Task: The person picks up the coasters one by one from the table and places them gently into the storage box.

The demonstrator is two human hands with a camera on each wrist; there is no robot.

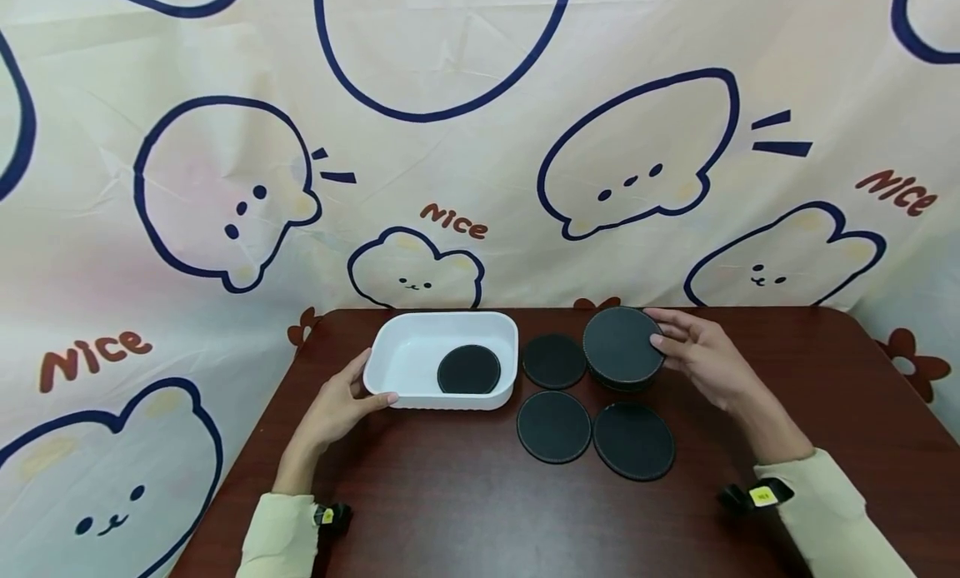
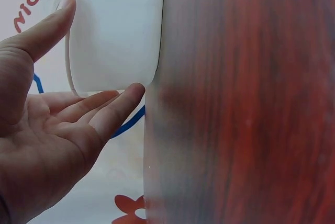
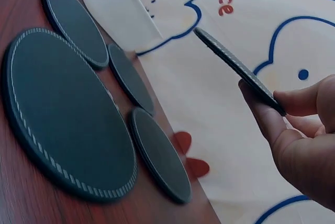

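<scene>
Right wrist shows a thin, round, black, edge-stitched coaster (image 3: 238, 67).

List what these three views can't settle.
- Head view: what lies under the lifted coaster is hidden by it and the right hand.
- Left wrist view: the white tray is cut off by the top edge; its inside is unseen; the table is blurred.
- Right wrist view: the grip's fingers are cut off at the right edge.

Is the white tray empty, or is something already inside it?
Not empty. The white tray holds one black round coaster lying flat on its floor, toward the right side. The left hand touches the tray's left edge.
</scene>
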